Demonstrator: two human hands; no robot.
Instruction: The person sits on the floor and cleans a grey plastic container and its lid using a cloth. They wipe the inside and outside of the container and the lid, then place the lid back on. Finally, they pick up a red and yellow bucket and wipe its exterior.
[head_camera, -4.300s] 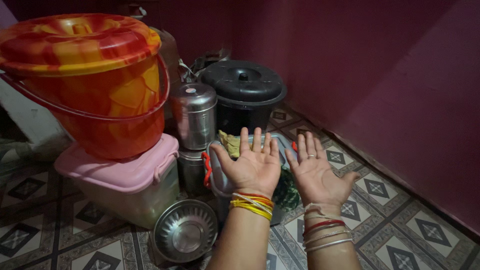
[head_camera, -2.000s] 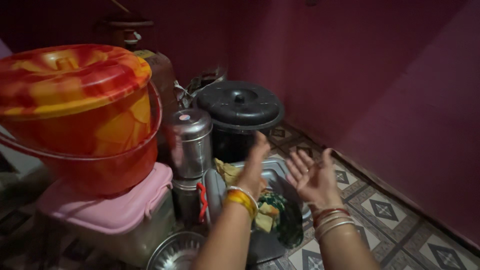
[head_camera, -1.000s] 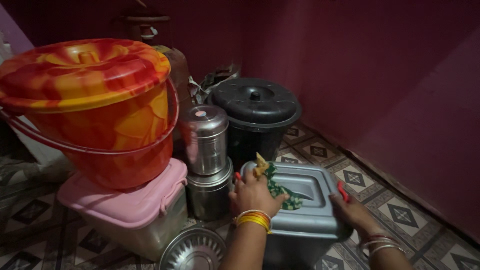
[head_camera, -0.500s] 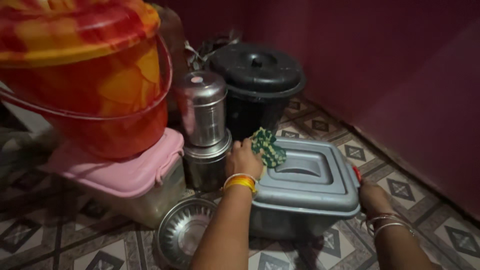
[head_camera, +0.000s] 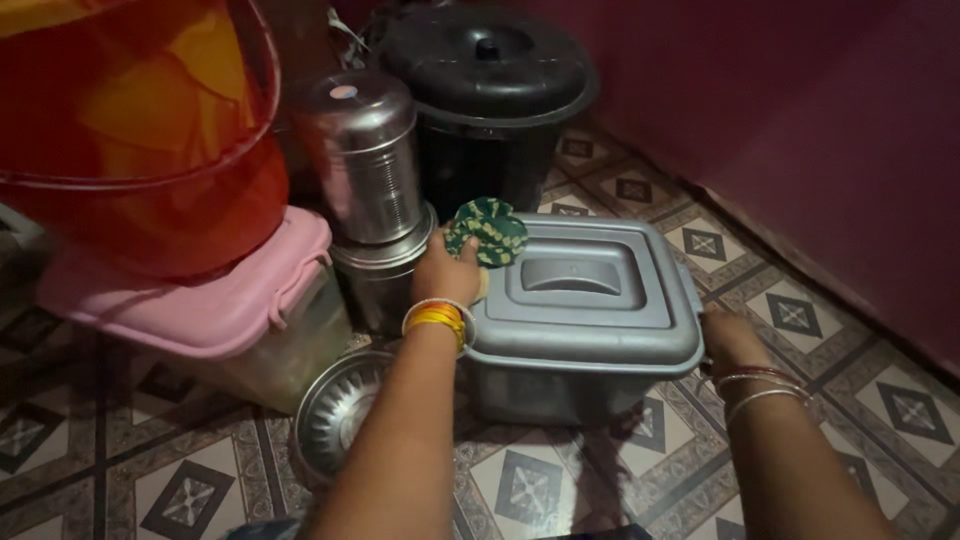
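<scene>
The grey lidded box (head_camera: 585, 325) sits on the patterned tile floor (head_camera: 900, 400), and everything else is placed around it. The left hand (head_camera: 447, 272) rests at the box's left rear corner, its fingers closed on a green patterned cloth (head_camera: 488, 229) that lies partly over the lid's edge. The right hand (head_camera: 728, 340) presses against the box's right side; its fingers are hidden behind the rim, so I cannot tell whether they grip or only touch.

Just left of the box stand stacked steel canisters (head_camera: 368, 190), and further left a pink-lidded container (head_camera: 190, 310) carries a red-orange bucket (head_camera: 130, 130). Behind the box is a black lidded bin (head_camera: 490, 90); in front and to the left lies a steel bowl (head_camera: 340, 410).

As things lie, the box has both hands on it, but its lid is on and the cloth is not yet clear of it.
</scene>
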